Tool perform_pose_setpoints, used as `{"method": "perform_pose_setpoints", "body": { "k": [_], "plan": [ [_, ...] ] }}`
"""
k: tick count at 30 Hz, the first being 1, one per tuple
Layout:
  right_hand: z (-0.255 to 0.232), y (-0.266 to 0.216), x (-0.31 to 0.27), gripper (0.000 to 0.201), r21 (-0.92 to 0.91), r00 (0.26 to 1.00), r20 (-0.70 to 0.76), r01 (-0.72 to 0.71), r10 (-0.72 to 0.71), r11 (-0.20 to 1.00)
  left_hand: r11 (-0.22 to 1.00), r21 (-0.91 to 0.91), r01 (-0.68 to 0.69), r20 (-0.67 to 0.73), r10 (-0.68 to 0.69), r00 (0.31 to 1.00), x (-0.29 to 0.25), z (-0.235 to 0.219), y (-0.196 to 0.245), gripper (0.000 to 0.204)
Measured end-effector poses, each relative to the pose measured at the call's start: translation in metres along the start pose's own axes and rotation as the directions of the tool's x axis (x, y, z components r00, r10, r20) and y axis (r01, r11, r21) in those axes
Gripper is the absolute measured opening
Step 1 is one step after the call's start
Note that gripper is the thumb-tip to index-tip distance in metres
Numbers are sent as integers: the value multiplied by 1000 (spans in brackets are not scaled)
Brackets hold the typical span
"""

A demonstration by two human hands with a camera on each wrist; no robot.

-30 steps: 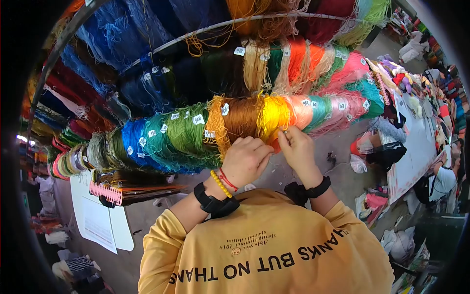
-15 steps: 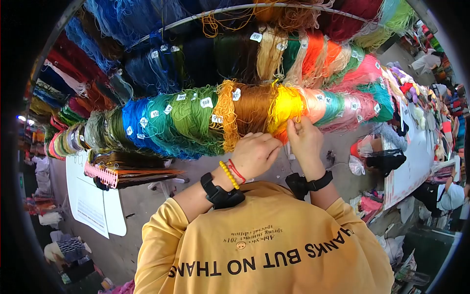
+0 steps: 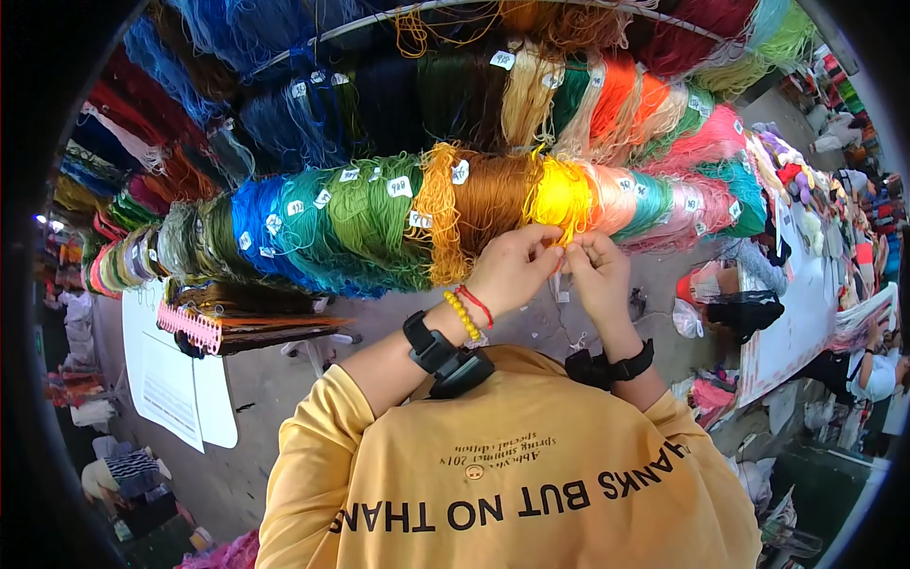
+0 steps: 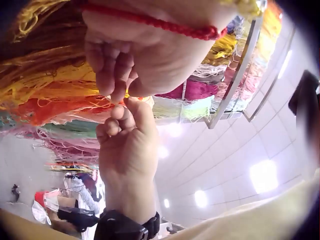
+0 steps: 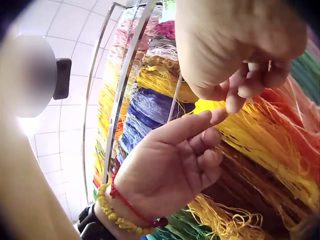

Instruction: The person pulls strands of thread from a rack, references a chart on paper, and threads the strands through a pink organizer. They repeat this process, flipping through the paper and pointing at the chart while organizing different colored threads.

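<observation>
A bright yellow thread skein (image 3: 559,194) hangs on a long rack among many other skeins. Just below it my two hands meet, fingertips nearly together. My left hand (image 3: 507,268), with red and yellow bead bracelets, pinches yellow strands between thumb and fingers. From the other side my right hand (image 3: 599,275) pinches the same strands with curled fingers. In the left wrist view, the fingertips come together beside red-orange threads (image 4: 50,107). A brown skein (image 3: 490,194) hangs left of the yellow one, and a peach skein (image 3: 611,199) right of it.
Green skeins (image 3: 374,218) with paper number tags hang farther left. More skeins hang on a curved metal rail (image 3: 379,28) behind. A pink comb-like holder (image 3: 190,327) carries dark strands by a white sheet (image 3: 166,389). A white table (image 3: 791,303) stands at right.
My left hand has moved up and right to meet the right hand at the yellow strands. My right hand stays at the lower end of the yellow skein. The view has shifted slightly.
</observation>
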State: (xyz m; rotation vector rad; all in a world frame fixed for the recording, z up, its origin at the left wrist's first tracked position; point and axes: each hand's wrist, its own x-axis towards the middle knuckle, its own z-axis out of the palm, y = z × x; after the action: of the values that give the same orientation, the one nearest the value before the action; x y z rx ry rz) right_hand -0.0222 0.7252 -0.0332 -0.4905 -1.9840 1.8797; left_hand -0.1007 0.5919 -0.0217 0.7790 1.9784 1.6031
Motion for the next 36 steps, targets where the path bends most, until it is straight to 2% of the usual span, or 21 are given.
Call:
{"method": "perform_pose_setpoints", "body": {
  "k": [3, 6, 9, 15, 17, 21, 24, 27, 30, 36],
  "plan": [
    [-1, -7, 0, 5, 17, 999, 49, -10, 10, 1000, 947, -306, 103, 112, -72, 991, 7, 2, 4, 20],
    [0, -9, 0, 5, 9, 997, 70, -11, 11, 1000, 895, -419, 155, 81, -133, 988, 12, 6, 2, 16],
    [-1, -6, 0, 4, 29, 997, 78, -7, 4, 1000, 880, -448, 157, 30, -160, 987, 12, 12, 3, 13],
    [-6, 4, 1, 2, -5, 1000, 1, 4, -4, 1000, 939, -337, 75, -102, -116, 988, 11, 20, -3, 13],
    [-2, -2, -1, 3, 4, 999, -43, 23, -23, 1000, 978, -201, 49, -144, -79, 986, 10, 20, -3, 14],
    [-4, -4, -3, 4, 50, 996, -31, 82, -81, 995, 998, 58, -14, -183, 24, 983, 6, 15, 1, 13],
    [-4, -5, -3, 4, 52, 996, -19, 92, -91, 994, 988, 105, -111, -254, 135, 958, -2, 10, 16, 13],
    [-5, -3, -3, 4, 39, 996, 4, 84, -84, 996, 982, -152, -113, -164, 87, 983, 2, 12, 11, 12],
    [-6, 3, -1, 3, 33, 994, 29, 107, -108, 994, 897, -430, 104, 6, -113, 994, 7, 12, 16, 11],
    [-6, -2, -2, 3, 18, 996, 5, 86, -86, 996, 921, -381, 75, -89, -118, 989, 9, 18, 8, 11]
  ]
}}
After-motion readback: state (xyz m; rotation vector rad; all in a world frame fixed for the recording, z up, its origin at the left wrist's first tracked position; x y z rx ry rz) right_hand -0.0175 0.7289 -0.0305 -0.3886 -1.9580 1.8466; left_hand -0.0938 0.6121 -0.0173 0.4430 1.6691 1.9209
